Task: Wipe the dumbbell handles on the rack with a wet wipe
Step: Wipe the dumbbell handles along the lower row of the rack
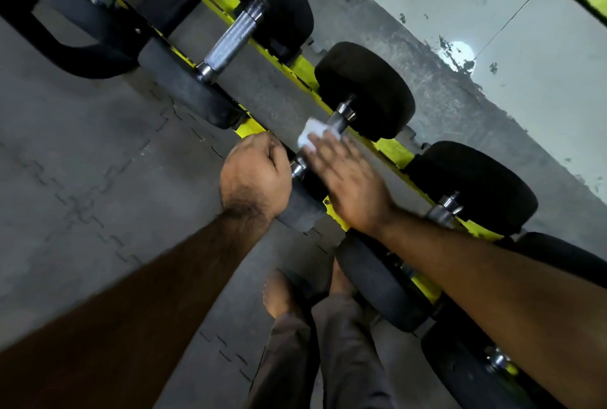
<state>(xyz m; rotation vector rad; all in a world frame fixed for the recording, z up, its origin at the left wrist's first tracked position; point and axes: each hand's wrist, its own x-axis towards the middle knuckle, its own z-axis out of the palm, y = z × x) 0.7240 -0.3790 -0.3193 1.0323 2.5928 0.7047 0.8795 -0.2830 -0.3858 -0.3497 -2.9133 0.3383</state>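
Right hand [348, 185]: fingers laid flat, wet wipe [310, 136] pressed onto the dumbbell handle [335, 123].
Left hand [254, 173]: grip curled at the near dumbbell end; contents cannot be told.
Risk: under flat fingers, the wipe could be lost off the handle.

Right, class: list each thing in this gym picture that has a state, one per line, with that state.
Wet wipe: crumpled, pressed onto a dumbbell handle by the right hand.
Right hand: fingers straight, over the wipe.
Left hand: curled into a fist on that dumbbell's near weight head.
Neighbouring dumbbell handle: bare, untouched.
Yellow rack: loaded with dumbbells.
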